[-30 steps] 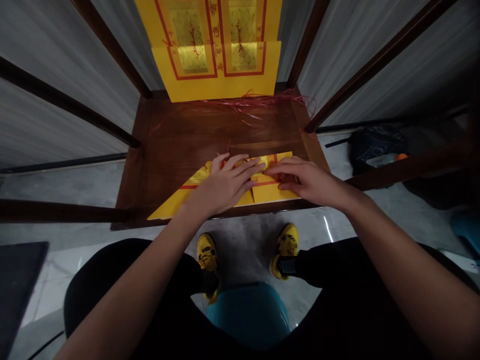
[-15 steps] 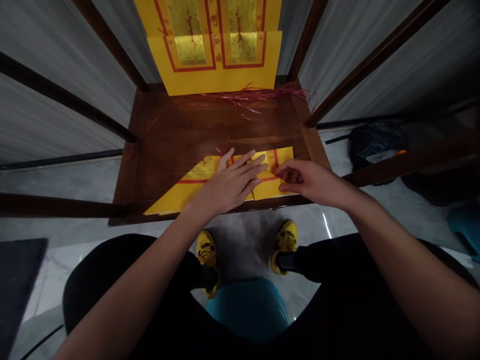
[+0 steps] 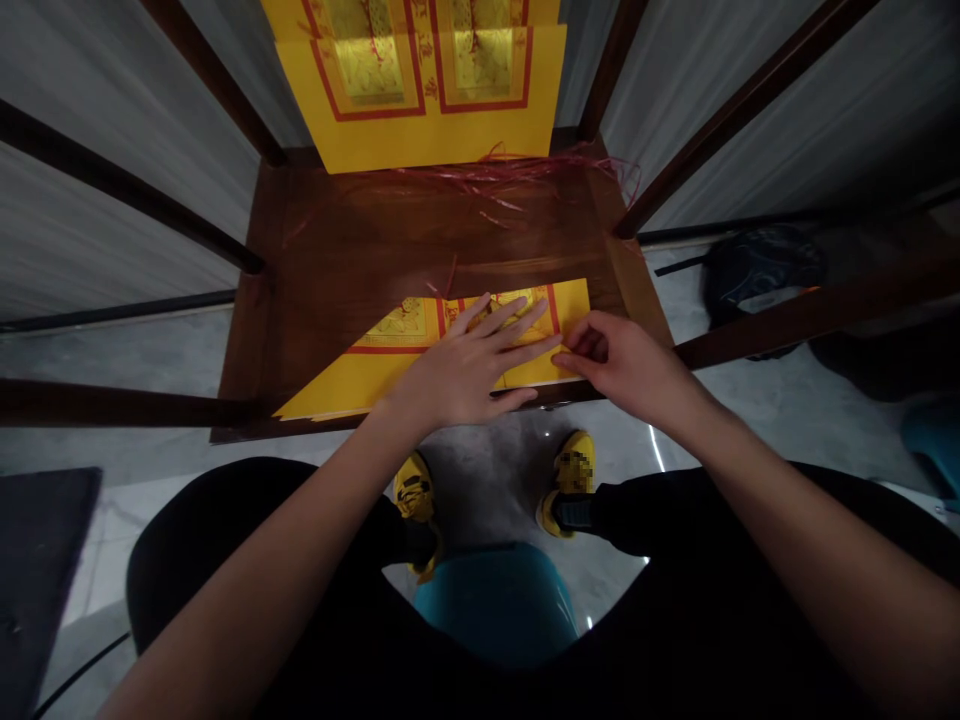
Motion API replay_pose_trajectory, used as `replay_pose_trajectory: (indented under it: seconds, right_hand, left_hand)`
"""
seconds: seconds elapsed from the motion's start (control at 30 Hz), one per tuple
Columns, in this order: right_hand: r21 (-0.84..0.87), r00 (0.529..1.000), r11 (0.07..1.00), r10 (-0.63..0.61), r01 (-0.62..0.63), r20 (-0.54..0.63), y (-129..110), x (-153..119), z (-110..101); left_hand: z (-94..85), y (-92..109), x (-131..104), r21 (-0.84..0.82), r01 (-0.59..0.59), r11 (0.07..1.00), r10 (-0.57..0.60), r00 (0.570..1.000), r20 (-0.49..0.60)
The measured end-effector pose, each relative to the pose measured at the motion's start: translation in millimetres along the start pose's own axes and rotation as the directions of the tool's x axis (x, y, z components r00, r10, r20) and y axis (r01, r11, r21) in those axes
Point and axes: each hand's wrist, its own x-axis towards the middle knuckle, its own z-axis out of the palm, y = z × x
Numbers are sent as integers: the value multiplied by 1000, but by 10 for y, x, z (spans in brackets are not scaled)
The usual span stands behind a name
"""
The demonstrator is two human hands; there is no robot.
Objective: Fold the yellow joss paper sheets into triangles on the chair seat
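A folded sheet of yellow joss paper [image 3: 386, 365], printed with red borders and gold patches, lies along the near edge of a wooden surface. Its left end slants to a point. My left hand [image 3: 469, 375] rests on the middle of the sheet, fingers spread and palm down, hiding part of the print. At the sheet's right end, my right hand [image 3: 615, 360] has its fingers curled, with thumb and forefinger closed at the paper. Whether they grip the edge or only press on it is partly hidden.
A stack of larger yellow joss paper [image 3: 442, 135] stands at the far side of the wooden surface [image 3: 360, 235], beside pink plastic strings [image 3: 517, 175]. Dark wooden posts [image 3: 199, 215] rise at both sides. A teal stool [image 3: 495, 605] is below, and a dark bag [image 3: 761, 270] sits at right.
My left hand's fingers have spread wider and reach further right over the paper. My right hand stays at the right end, its fingers drawn closer together. The view has shifted slightly.
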Motion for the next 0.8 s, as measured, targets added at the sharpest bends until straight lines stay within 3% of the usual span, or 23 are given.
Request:
replay_pose_trajectory:
  seconds: [0.17,0.47,0.67,0.8]
  right_hand:
    - [9,1000,1000,1,-1,-16,27,-23,17]
    - [-10,999,1000,-6,7,36,80,-106,-173]
    - [-132,999,990,-50,52,15,131,-342,-253]
    - [-302,981,942,-179,148,-76,54,-569,-136]
  left_hand:
    - [20,-21,-17,-22,1,1000,-1,1000,-14]
    - [-4,-12,-18,-28,14,1000,-14,1000,-13]
    - [-9,1,-21,-58,22,998,-24,1000,-18]
    - [0,5,-23,-53,24,998,-25,1000,-18]
